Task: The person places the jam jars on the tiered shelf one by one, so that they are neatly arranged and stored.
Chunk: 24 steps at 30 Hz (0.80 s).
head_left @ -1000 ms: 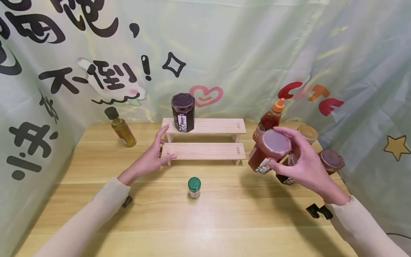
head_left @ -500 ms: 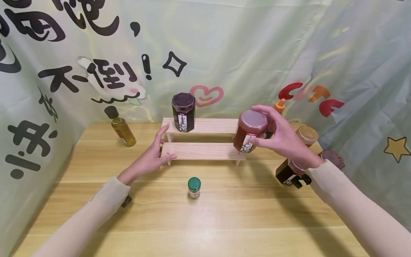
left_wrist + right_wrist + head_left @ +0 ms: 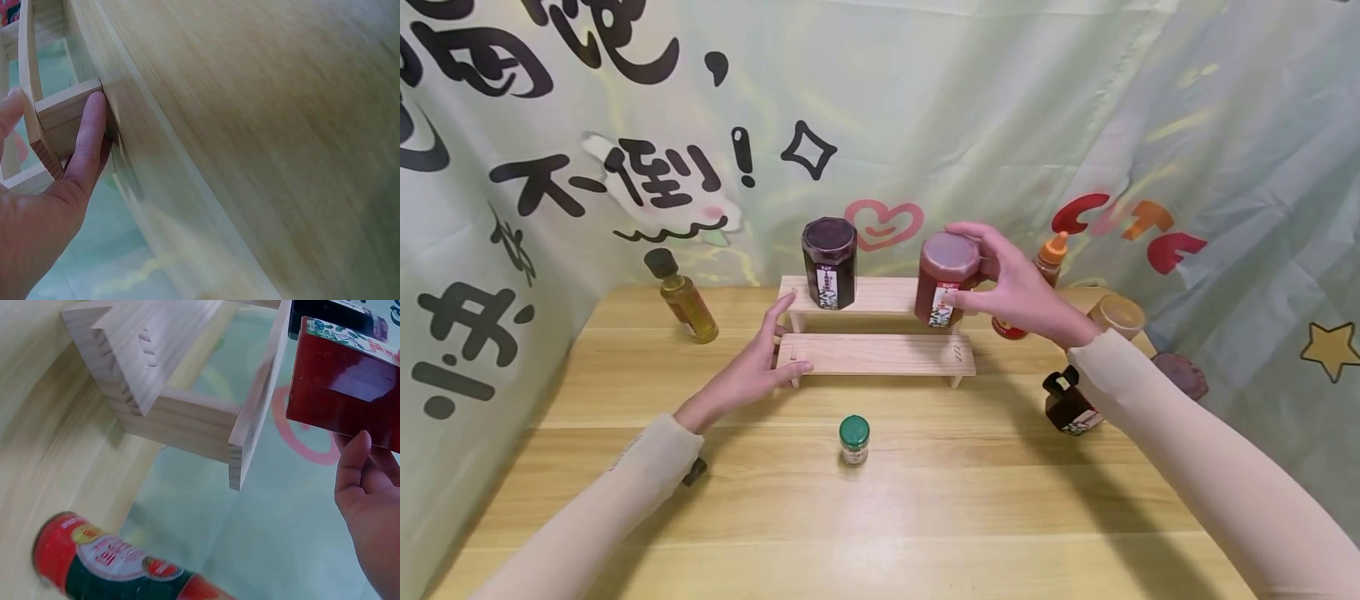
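My right hand grips a jar of red jam with a white and red label, holding it over the right end of the upper step. In the right wrist view a narrow gap shows between the jar's base and the pale wooden two-step stand. My left hand holds the left end of the stand, its fingers against the wood in the left wrist view. A dark purple jam jar stands upright on the left part of the upper step.
A green-capped spice jar stands in front of the stand. An oil bottle is at left. At right are an orange-capped sauce bottle, a dark jar and two more jars partly behind my sleeve. A printed curtain hangs behind.
My right hand has carried the red jam jar left and away from me, from beside the sauce bottle to over the upper step. My left hand has stayed on the stand.
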Tool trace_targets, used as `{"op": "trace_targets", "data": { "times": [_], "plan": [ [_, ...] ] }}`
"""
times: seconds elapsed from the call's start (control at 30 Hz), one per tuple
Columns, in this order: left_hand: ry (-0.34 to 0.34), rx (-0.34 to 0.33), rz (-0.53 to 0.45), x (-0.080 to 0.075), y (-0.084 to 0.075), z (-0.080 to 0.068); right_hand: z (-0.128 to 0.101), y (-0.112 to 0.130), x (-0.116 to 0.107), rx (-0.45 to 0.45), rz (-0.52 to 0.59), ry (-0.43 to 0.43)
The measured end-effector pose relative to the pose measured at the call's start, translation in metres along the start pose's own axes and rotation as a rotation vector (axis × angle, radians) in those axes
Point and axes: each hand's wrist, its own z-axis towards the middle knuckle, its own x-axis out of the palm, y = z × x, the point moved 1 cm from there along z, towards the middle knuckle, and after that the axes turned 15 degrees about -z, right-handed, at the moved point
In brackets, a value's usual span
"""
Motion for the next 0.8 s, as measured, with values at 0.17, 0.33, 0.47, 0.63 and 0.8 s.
{"op": "trace_targets", "data": {
  "times": [0.17,0.33,0.47,0.63,0.8],
  "plan": [
    [-0.006,0.002,0.006,-0.001,-0.001,0.0,0.018,0.001,0.011,0.003,0.017,0.012],
    [-0.005,-0.001,-0.001,0.0,-0.001,0.0,0.03,-0.002,0.019,-0.003,0.048,0.035],
    [-0.003,-0.006,-0.013,0.001,-0.001,0.0,0.036,-0.003,0.025,0.012,0.07,0.058],
    [-0.002,-0.005,-0.015,0.001,0.0,0.001,0.038,-0.006,0.026,0.03,0.074,0.071],
    [-0.001,-0.014,-0.029,0.002,0.001,0.001,0.039,-0.008,0.023,0.023,0.063,0.081]
  ]
}}
